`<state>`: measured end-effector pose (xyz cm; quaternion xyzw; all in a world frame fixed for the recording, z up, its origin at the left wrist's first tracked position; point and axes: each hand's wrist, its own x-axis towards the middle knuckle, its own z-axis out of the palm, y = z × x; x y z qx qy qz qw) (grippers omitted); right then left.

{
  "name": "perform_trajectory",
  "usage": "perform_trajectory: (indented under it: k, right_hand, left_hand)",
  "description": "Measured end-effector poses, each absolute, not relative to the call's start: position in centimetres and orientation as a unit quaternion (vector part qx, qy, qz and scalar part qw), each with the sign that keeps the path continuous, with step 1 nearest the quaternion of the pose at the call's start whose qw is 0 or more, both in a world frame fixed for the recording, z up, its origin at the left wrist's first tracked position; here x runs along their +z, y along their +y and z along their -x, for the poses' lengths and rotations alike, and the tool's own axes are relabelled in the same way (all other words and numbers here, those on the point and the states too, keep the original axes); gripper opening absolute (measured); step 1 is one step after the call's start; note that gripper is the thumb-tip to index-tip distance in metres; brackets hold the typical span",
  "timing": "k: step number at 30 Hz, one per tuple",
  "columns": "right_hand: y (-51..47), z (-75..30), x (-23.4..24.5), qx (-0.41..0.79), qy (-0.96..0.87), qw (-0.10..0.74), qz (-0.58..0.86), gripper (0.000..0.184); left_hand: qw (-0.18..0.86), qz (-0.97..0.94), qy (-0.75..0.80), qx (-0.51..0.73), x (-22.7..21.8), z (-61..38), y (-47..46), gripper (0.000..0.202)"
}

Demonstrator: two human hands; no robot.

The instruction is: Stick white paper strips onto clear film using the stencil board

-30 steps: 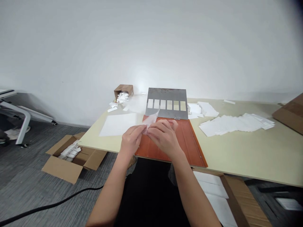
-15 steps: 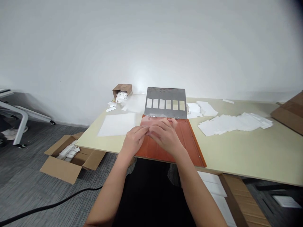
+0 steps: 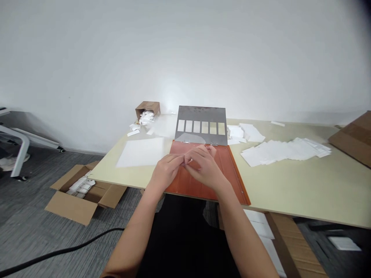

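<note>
My left hand [image 3: 165, 170] and my right hand [image 3: 203, 166] meet fingertip to fingertip over an orange board [image 3: 228, 173] at the table's near edge. Both are closed in a pinch on a thin translucent sheet [image 3: 188, 138], which stretches away from the fingers toward a grey metal template [image 3: 201, 114]. The template stands upright at the board's far edge and has a row of several rectangular windows. A large white sheet [image 3: 142, 152] lies flat just left of my left hand.
A small tipped cardboard box [image 3: 147, 107] spills white slips at the table's back left. White papers [image 3: 285, 150] are spread out on the right. Open cardboard boxes sit on the floor at left [image 3: 78, 200] and under the table at right [image 3: 292, 243]. A black cable [image 3: 58, 253] crosses the carpet.
The translucent sheet stood up above my fingers a second ago; now it lies low toward the template. My hands stay pinched together in nearly the same spot.
</note>
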<state>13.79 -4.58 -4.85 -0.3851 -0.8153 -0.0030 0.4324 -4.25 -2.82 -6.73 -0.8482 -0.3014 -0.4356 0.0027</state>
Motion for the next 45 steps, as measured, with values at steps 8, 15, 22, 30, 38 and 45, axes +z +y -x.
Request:
perform_trajectory:
  k: [8, 15, 22, 30, 38, 45]
  right_hand:
    - [-4.3, -14.6, -4.6, 0.037, -0.832, 0.405, 0.377, 0.016]
    - [-4.6, -15.2, -4.6, 0.031, -0.833, 0.393, 0.387, 0.016]
    - [-4.5, -15.3, -4.9, 0.045, -0.815, 0.425, 0.392, 0.017]
    - [-4.7, -15.3, -4.9, 0.058, -0.814, 0.427, 0.389, 0.018]
    - [-4.8, -15.3, -5.1, 0.051, -0.822, 0.411, 0.392, 0.019]
    - [-4.9, -15.2, -4.9, 0.033, -0.806, 0.445, 0.389, 0.022]
  left_hand:
    - [0.027, 0.859, -0.263, -0.438, -6.7, 3.6, -2.3, 0.029]
    - [0.048, 0.864, -0.237, -0.441, -6.7, 3.2, -2.1, 0.028]
    - [0.071, 0.86, -0.21, -0.459, -6.5, 3.1, -2.0, 0.027]
    - [0.069, 0.857, -0.201, -0.47, -6.5, 3.1, -1.9, 0.022]
    - [0.062, 0.859, -0.2, -0.468, -6.9, 3.2, -1.9, 0.021]
    - [0.073, 0.856, -0.202, -0.47, -6.3, 3.1, -2.1, 0.022]
